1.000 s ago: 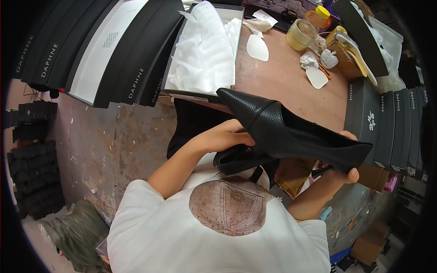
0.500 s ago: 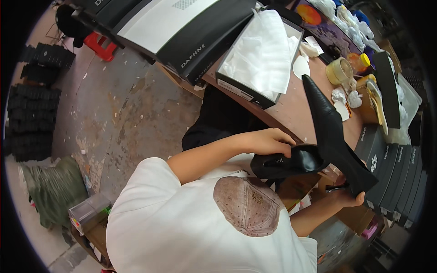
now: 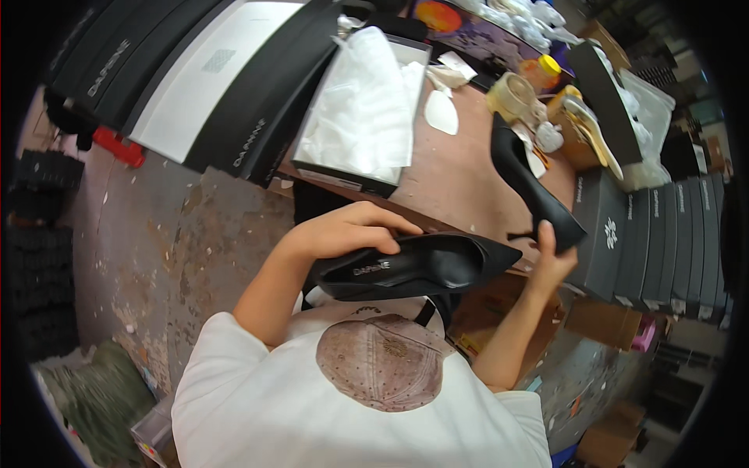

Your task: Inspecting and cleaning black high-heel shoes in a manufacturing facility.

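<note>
So, clock face centred on the black, pointed, smooth-lined pump [image 3: 449, 261] in front of the white shirt [image 3: 374, 413]: left hand [image 3: 343, 232] is pinching its far side near the heel, thumb over the rim, toe aimed at 3. Up at 2 o'clock, the right hand [image 3: 555, 264] has the matching black stiletto-heeled pump [image 3: 536, 193] by the heel end, thumb pressed on it; can't tell what its other fingers do. At 11 there's a black shoebox [image 3: 378, 185] with crumpled white tissue [image 3: 360, 105] on the pinkish-brown tabletop [image 3: 464, 175].

My worry: that thin heel sits right near the other toe, so one careless wrist twist could scuff it. Also, gripped only at the back, the 2 o'clock shoe could tip out toe-first if the thumb slips.
</note>
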`<action>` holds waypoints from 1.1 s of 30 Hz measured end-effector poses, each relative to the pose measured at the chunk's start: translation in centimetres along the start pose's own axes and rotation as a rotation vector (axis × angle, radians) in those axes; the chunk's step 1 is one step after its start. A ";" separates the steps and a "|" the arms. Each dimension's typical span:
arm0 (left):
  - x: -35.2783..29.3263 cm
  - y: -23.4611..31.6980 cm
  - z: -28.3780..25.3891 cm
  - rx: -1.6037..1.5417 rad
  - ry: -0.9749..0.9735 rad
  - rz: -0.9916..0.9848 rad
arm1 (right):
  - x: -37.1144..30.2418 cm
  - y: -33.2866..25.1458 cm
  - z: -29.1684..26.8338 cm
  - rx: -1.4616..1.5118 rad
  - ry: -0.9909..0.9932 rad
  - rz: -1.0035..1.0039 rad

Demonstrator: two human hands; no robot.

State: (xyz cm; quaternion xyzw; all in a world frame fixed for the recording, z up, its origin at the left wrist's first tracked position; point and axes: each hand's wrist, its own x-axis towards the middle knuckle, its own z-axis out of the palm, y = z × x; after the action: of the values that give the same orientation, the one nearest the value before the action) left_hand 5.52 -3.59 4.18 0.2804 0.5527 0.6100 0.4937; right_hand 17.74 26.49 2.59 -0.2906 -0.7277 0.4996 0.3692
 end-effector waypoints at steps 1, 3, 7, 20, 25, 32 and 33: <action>-0.3 0.0 -0.3 -0.101 -0.037 -0.020 | 0.4 1.8 0.6 -0.095 -0.036 -0.051; -0.2 -0.3 -0.5 -0.149 -0.070 -0.054 | 0.6 3.9 1.6 -0.101 -0.097 -0.016; 0.0 0.0 -0.3 -0.255 -0.134 -0.104 | 0.8 4.2 2.2 -0.115 -0.279 -0.038; 2.7 -1.6 1.9 -0.776 0.130 -0.109 | -6.0 -13.5 -1.6 1.729 -0.364 -0.134; 5.9 -3.8 4.5 -0.435 0.450 0.261 | -8.5 -14.5 -7.2 1.358 -0.007 0.162; 5.8 -3.7 6.0 -0.147 0.606 0.333 | -6.2 -16.6 -7.5 1.890 -0.598 0.362; 6.1 -4.0 6.0 -0.115 0.596 0.323 | -6.1 -16.5 -6.5 1.880 -0.601 0.345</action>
State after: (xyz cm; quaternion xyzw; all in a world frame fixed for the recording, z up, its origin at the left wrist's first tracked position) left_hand 9.88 3.94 0.52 0.1455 0.5859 0.7656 0.2224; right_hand 25.62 19.50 18.15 0.1560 -0.0484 0.9714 0.1722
